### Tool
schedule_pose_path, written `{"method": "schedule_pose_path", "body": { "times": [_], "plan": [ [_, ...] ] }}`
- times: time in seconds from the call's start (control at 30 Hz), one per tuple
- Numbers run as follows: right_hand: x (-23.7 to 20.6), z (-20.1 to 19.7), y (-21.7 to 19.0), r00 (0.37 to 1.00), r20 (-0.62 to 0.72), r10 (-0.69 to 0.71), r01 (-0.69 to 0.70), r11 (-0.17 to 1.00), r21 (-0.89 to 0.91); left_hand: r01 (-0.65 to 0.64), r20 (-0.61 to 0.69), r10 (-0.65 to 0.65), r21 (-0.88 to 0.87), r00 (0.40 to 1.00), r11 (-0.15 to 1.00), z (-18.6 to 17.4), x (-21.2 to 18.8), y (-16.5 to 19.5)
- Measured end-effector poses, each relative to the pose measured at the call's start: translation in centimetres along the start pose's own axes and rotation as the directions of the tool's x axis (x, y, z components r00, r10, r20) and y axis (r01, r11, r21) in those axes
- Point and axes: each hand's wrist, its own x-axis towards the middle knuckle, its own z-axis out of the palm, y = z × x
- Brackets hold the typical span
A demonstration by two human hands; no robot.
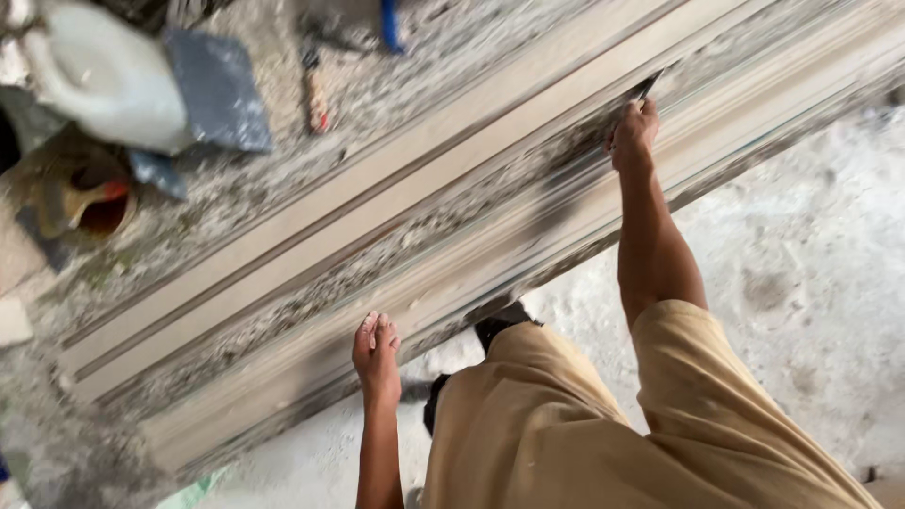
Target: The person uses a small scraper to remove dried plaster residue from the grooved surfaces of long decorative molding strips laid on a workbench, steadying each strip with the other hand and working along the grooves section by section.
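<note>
Right hand (633, 135) closed around a dark narrow tool (647, 87), fingers wrapped on the handle, the blade end poking out past the knuckles and set against a groove of the long moulded slab (396, 203). Slab runs diagonally across the view, pale grey, with raised ridges and rough speckled channels between them. Left hand (376, 353) lies flat on the slab's near edge, fingers straight and pressed together, holding nothing. Person in tan clothing leans over from the lower right.

Beyond the slab, on the dusty ground: white plastic jug (104, 75), with a grey flat sheet (217, 90) just beside it, a small tool with a red tip (316, 99) near that, and a rusty round tin (94, 203) below the jug. Whitish floor (811, 264) to the right.
</note>
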Motion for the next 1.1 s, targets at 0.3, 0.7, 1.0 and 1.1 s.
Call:
{"method": "schedule_pose_path", "body": {
  "times": [0.3, 0.7, 1.0, 1.1],
  "plan": [
    [14.6, -9.6, -8.3, 0.998, -0.028, 0.054, -0.057, 0.995, -0.086, -0.124, 0.108, 0.121, 0.020, 0.987, 0.992, 17.7, -5.6, -0.9],
    [31.3, -20.5, -16.7, 0.999, 0.032, 0.004, -0.005, 1.000, 0.025, -0.084, -0.084, 0.077, -0.072, 0.993, 0.994, 38.2, -13.1, -9.8],
    [45.3, -29.6, -23.5, 0.993, -0.086, 0.082, -0.087, 0.995, -0.045, 0.000, -0.093, 0.001, 0.016, 0.996, 1.000, 53.3, -16.0, -11.7],
    [51.6, -33.3, -25.3, 0.999, -0.028, 0.021, -0.021, 1.000, -0.010, 0.010, -0.079, -0.005, 0.069, 0.997, 0.998, 60.3, -14.6, -10.4]
  ]
}}
